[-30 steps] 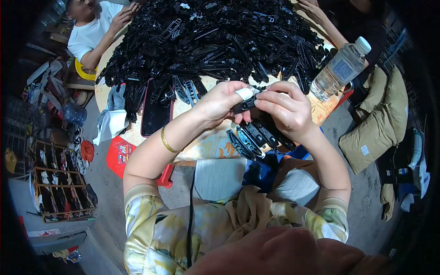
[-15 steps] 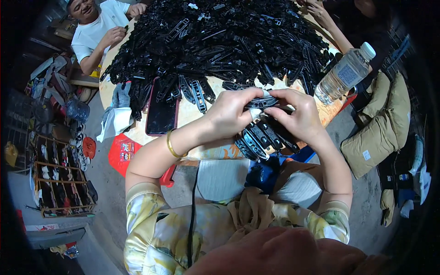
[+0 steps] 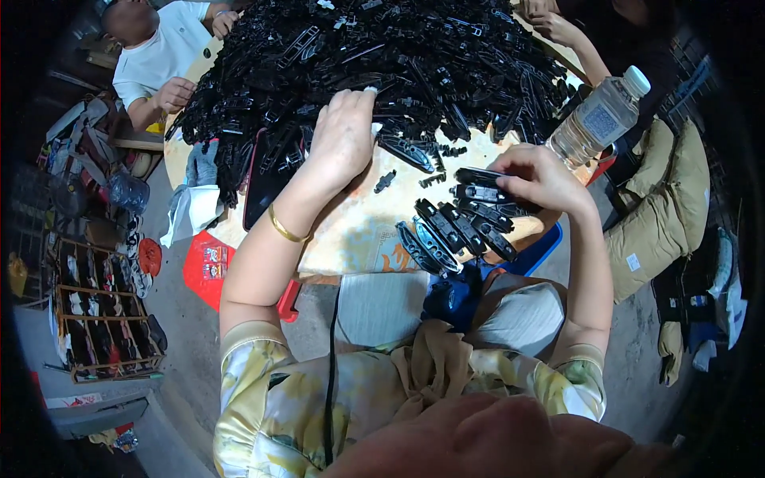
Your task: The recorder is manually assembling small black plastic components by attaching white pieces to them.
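My left hand [image 3: 344,139] reaches to the near edge of a large heap of black plastic parts [image 3: 398,60]. Its thumb and index finger are apart, with white wraps on their tips, and no part shows between them. At the table's right front, my right hand [image 3: 546,179] pinches a long black plastic part [image 3: 478,175] above several similar parts [image 3: 462,227] lined up side by side at the edge. A curved black part [image 3: 408,151] lies between my hands, and a small black piece [image 3: 385,182] is on the tabletop nearer me.
A clear bottle [image 3: 598,119] stands right of my right hand. A phone [image 3: 263,183] lies partly behind my left forearm, near a grey glove [image 3: 203,163] and white paper [image 3: 193,213]. Two other people sit across the table. A red stool [image 3: 209,267] is below the left edge.
My hands have parted from the black part they held together. The left moved forward to the heap; the right moved slightly right and down, to the row of parts.
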`<action>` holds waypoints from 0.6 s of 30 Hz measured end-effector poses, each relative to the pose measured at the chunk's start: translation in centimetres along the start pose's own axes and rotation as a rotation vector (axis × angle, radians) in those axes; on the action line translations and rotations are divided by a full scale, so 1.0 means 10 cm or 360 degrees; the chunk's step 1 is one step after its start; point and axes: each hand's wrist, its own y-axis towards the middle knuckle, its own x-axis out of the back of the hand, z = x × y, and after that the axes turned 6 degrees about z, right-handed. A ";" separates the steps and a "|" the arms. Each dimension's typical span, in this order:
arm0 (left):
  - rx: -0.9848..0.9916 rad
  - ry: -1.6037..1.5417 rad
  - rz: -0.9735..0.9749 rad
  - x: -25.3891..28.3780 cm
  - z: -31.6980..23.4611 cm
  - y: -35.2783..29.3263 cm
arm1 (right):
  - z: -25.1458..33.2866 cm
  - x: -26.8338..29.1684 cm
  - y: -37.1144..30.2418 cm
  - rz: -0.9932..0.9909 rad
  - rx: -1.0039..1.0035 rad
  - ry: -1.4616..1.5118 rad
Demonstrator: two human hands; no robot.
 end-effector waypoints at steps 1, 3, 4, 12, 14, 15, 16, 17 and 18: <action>0.0041 0.0079 0.0052 0.03 -0.02 0.01 | 0.04 -0.02 0.02 0.0002 -0.0001 0.0003; 0.0079 0.0159 0.0105 0.04 -0.06 0.02 | 0.15 -0.08 0.07 -0.0114 0.0077 -0.0290; 0.0079 0.0182 0.0078 0.02 -0.09 0.01 | 0.20 -0.17 0.11 -0.0392 0.0353 -0.0490; 0.0227 -0.0640 -0.0132 0.10 -0.25 0.02 | 0.45 -0.59 0.36 -0.0375 0.0355 -0.0690; 0.0449 -0.1213 0.0097 0.14 -0.27 0.03 | 0.41 -0.60 0.36 -0.0425 0.0507 -0.0771; 0.0448 -0.1212 0.0091 0.17 -0.29 0.03 | 0.40 -0.58 0.34 -0.0426 0.0512 -0.0775; 0.0423 -0.1278 0.0129 0.19 -0.31 0.03 | 0.41 -0.55 0.29 -0.0594 0.0543 -0.0704; 0.0398 -0.1345 0.0168 0.21 -0.34 0.04 | 0.43 -0.51 0.24 -0.0760 0.0572 -0.0632; 0.0539 -0.1639 0.0353 0.28 -0.40 0.05 | 0.46 -0.46 0.18 -0.0890 0.0572 -0.0543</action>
